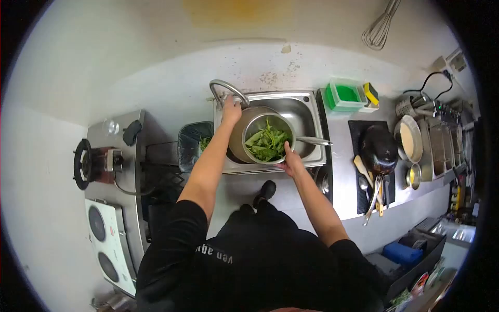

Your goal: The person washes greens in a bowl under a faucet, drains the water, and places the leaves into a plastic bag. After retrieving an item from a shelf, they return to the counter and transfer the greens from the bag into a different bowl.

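A metal saucepan [293, 136] full of green leaves [268, 141] is over the sink [311, 117], its handle pointing right. My right hand [291, 161] grips the pan's near right rim, thumb on top and fingers beneath. Up at the back left of the sink, my left hand [231, 110] is closed at the base of the curved faucet [228, 85]; the part it holds is mostly hidden. Beneath the saucepan, a larger round pot [237, 136] sits in the sink. No water stream can be made out.
Left of the sink stands a black-lined bin [189, 143] with greens inside. A gas burner [83, 164] and a white double hotplate [110, 242] are further left. To the right are a green sponge container [347, 94], a black wok [379, 150] and bowls [409, 138].
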Demonstrator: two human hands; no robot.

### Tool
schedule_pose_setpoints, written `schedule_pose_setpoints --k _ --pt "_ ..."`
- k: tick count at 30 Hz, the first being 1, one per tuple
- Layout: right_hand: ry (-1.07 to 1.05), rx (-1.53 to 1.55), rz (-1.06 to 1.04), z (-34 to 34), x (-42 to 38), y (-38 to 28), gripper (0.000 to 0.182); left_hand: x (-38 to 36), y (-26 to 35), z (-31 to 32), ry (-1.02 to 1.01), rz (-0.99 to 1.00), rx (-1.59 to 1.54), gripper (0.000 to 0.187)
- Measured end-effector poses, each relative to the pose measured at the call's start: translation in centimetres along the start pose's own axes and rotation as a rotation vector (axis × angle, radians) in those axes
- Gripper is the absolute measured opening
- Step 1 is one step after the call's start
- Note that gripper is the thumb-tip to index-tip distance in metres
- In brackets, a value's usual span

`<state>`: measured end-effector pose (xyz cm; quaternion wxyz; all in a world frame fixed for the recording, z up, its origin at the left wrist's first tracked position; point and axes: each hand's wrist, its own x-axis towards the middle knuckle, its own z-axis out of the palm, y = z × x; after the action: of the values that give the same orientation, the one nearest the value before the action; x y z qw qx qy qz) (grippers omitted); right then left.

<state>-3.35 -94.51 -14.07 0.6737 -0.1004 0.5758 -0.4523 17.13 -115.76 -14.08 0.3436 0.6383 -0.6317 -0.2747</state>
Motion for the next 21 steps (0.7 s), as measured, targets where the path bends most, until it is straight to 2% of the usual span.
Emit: schedule_pose_setpoints --k 1,2,3,5,7,9,11,13,14,15,17,18,19,21 --pt "0.016 0.022 0.017 -0.4 1.0 0.7 0.055 0.6 -1.3 1.5 0.096 0.005 0.068 0.052" --pt "-0.036 0.039 0.039 -0.6 2.1 0.8 0.055 1.1 0.2 0.5 0.0 -0.052 0.01 0.061" --pt "-0.087 0.053 0.052 -0.7 2.9 0.6 0.055 3.1 -1.5 1.4 -0.022 -0.048 0.012 0.061" --pt "-0.018 0.042 0.033 0.2 2.8 -0.2 0.056 7.3 -6.5 4.6 0.078 -0.117 0.013 0.062" --pt "0.006 0.066 0.091 0.5 3.1 -0.9 0.056 7.2 -7.9 5.7 0.108 -0.2 -0.036 0.057" --pt "-0.017 0.111 0.09 0.6 3.3 -1.0 0.057 6.9 -7.6 5.5 0.225 -0.091 -0.244 0.053" --pt "0.03 0.095 0.047 0.7 3.6 -0.6 0.063 4.3 -6.8 4.5 0.218 -0.118 -0.194 0.049" --pt "0.048 0.121 0.035 1.0 4.2 -0.1 0.065 2.2 -6.1 3.1 0.122 0.16 -0.05 0.044" --pt "0.071 0.148 0.042 1.7 4.4 0.0 0.066 1.8 -5.2 1.9 -0.133 0.081 -0.069 0.042" --pt "0.086 0.173 0.049 2.4 4.5 -0.1 0.067 2.1 -6.8 1.9 -0.138 0.082 -0.066 0.042" --pt "0.057 0.184 0.043 3.4 5.4 0.2 0.067 2.4 -8.2 1.0 -0.249 0.643 0.307 0.044" --pt "0.052 0.188 0.031 4.0 6.0 0.4 0.066 3.0 -7.6 0.6 -0.371 0.476 0.307 0.053" --pt "0.047 0.19 0.021 4.5 6.5 0.7 0.065 2.8 -7.0 0.4 -0.373 0.481 0.309 0.053" --pt "0.082 0.213 -0.012 5.8 7.2 1.1 0.065 -0.6 -1.6 -2.0 -0.549 0.444 0.03 0.067"
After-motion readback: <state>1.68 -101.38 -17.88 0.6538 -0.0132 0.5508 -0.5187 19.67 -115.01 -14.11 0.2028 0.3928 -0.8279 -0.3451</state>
